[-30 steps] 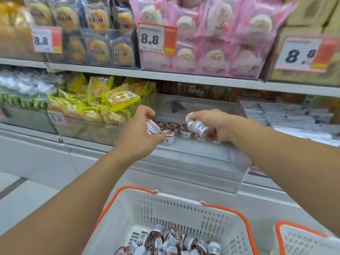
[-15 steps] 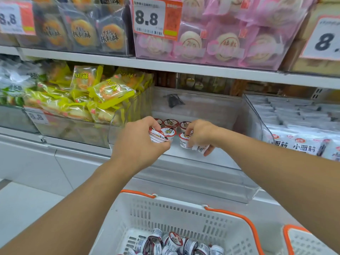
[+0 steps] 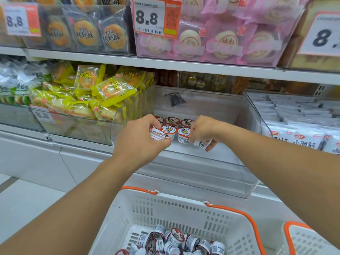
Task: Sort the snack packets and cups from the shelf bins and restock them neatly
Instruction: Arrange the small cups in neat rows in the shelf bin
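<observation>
Both hands in the clear shelf bin (image 3: 184, 173), each holding a small cup.

Left hand (image 3: 139, 142) fingers curled round a tilted cup (image 3: 158, 134); right hand (image 3: 202, 130) fingers pinching another cup (image 3: 202, 143) beside standing cups (image 3: 176, 126). More cups loose in the white basket (image 3: 165, 205) below.

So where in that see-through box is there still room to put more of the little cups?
The clear bin has bare floor right of the right hand, up to the right wall, and along the front. Behind the standing cups the back strip looks free. It is crowded at the left, where the left hand holds a tilted cup.
</observation>
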{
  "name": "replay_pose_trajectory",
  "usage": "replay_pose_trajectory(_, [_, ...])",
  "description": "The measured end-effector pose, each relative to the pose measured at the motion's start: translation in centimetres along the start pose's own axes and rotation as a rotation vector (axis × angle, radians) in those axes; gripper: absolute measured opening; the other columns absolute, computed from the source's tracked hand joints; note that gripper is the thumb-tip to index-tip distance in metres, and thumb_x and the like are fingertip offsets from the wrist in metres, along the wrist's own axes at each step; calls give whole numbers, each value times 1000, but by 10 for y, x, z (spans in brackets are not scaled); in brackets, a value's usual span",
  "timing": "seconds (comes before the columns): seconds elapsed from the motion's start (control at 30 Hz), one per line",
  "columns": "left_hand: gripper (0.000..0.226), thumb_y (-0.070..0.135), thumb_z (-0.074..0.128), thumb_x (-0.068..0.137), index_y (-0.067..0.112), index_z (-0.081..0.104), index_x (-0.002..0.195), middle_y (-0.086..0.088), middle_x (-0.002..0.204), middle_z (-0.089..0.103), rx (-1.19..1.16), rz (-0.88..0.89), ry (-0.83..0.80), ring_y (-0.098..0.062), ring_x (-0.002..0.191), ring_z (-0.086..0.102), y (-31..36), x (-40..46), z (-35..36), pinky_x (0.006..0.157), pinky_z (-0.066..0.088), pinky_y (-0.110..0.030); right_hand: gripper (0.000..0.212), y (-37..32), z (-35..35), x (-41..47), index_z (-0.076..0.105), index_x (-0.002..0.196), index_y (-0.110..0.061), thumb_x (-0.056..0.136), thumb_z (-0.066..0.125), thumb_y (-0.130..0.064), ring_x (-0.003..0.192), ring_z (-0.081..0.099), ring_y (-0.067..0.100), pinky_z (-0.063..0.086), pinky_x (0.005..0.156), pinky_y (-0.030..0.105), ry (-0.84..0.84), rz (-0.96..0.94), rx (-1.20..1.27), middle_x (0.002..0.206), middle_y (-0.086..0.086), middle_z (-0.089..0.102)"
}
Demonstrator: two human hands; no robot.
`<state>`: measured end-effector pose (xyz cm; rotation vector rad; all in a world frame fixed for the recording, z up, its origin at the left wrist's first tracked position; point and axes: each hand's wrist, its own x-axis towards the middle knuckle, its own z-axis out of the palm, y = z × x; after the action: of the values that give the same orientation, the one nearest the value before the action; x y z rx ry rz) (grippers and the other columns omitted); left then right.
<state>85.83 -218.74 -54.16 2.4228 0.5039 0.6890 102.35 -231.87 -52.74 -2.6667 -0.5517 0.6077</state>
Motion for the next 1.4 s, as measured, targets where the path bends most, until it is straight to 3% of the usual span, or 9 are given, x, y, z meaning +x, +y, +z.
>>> replay_pose_trajectory(0.17, [40,62,74,72,33,59,96,10,88,68,61,8,-17,-17,80,63,2,0,1,70,54,-37,30,2,-17,-6,67,96,-1,85,79,-26,81,69,22,62,63,36,40,58,233,91,19,68])
replay_pose_trajectory(0.27, [43,64,71,76,34,56,103,15,93,63,98,19,-37,-17,86,61,4,0,0,69,50,-34,16,7,-28,-8,64,98,-1,88,74,-10,113,66,24,58,76,30,58,74,329,122,25,64])
replay_pose_trajectory(0.4, [44,64,71,76,33,56,105,13,94,63,105,12,-53,-17,87,61,5,1,-1,66,46,-32,16,9,-18,-1,54,77,-8,89,60,0,65,64,30,53,78,28,-22,140,28,77,14,58])
replay_pose_trajectory(0.63, [54,66,67,80,32,50,117,10,114,66,101,68,-93,-19,98,62,3,0,-1,81,53,-42,37,12,-8,-26,57,101,7,87,77,-21,85,69,44,62,70,50,12,106,-391,83,17,57])
replay_pose_trajectory(0.8, [56,65,60,86,31,43,127,9,125,61,128,94,-133,-20,104,60,5,-2,-2,85,51,-43,61,19,-13,-34,43,130,-1,83,79,-14,80,71,44,61,76,52,-106,147,-504,127,26,48])
replay_pose_trajectory(0.9, [58,63,59,87,30,42,131,9,127,60,126,104,-137,-19,107,59,6,-2,-3,86,51,-43,34,22,-12,-29,55,103,0,83,79,-14,80,74,37,61,78,46,-109,100,-483,117,16,61])
replay_pose_trajectory(1.0, [59,62,59,88,29,41,133,8,128,59,133,108,-124,-19,109,58,6,-3,-3,86,50,-42,32,18,-11,-24,56,75,-8,86,76,-29,71,72,22,56,59,26,35,1,-475,76,3,65])
replay_pose_trajectory(1.07, [59,59,60,89,28,40,135,8,129,59,136,117,-119,-19,110,58,6,-4,-2,87,50,-43,36,16,-8,-20,54,73,-8,87,74,-34,59,62,17,45,47,22,110,-29,-467,67,1,57])
replay_pose_trajectory(1.4, [65,52,72,82,32,38,134,11,122,62,90,75,-107,-18,107,60,8,-2,-1,88,50,-42,11,9,-5,-11,66,88,-4,93,64,-14,60,73,21,62,59,31,96,-45,-381,84,8,69])
